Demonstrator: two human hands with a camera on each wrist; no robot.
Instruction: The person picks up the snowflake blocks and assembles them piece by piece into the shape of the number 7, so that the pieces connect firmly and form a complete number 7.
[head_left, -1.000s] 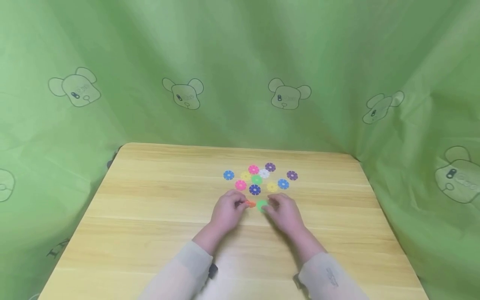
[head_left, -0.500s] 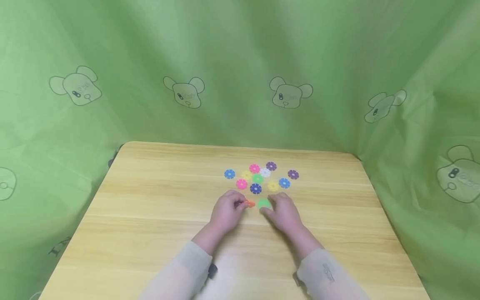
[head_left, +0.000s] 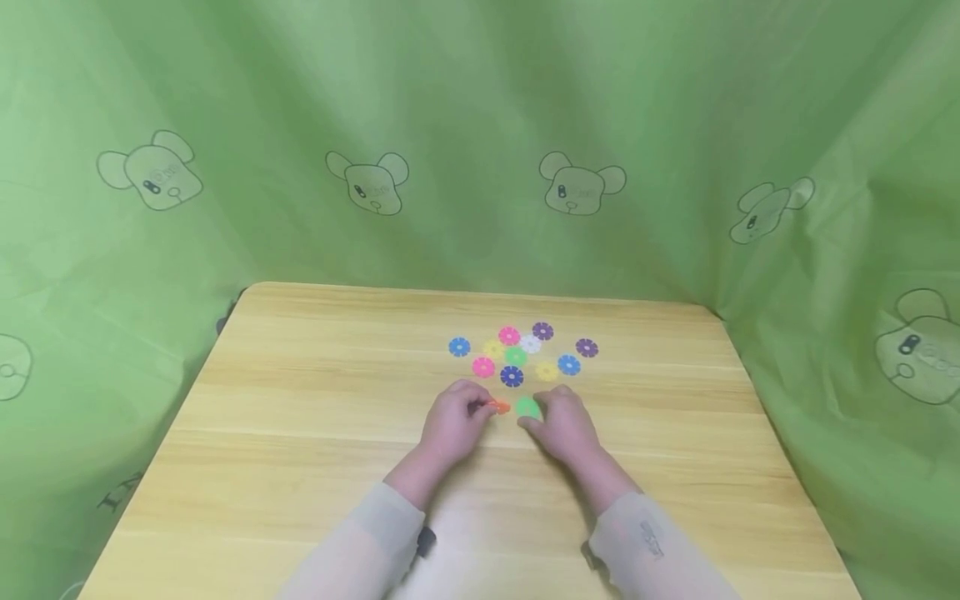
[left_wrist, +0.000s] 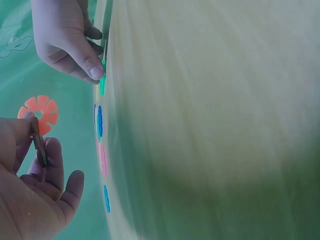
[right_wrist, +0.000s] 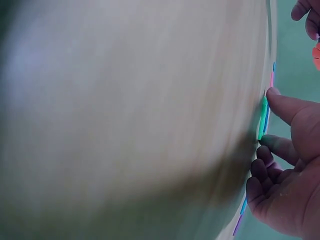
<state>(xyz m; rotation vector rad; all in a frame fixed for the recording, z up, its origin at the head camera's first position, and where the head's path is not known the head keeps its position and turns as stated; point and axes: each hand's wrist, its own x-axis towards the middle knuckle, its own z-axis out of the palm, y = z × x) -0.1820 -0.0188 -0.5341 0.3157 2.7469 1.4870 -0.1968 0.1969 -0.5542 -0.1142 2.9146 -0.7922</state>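
Orange disc point(left_wrist: 49, 114) prob. light, stiff plastic, a bit slick; best pinched by its notched rim, thin tabs maybe snap if forced. It's at 9 o'clock from green disc point(head_left: 527, 407). L hand point(head_left: 452, 427) pinches narrow on orange disc + dark piece point(left_wrist: 39, 149); can't tell if joined. R hand point(head_left: 567, 429): thumb + index modestly spread, holding green disc's edges, at/near table point(head_left: 510, 500). Loose discs point(head_left: 516, 360) at 12 o'clock.
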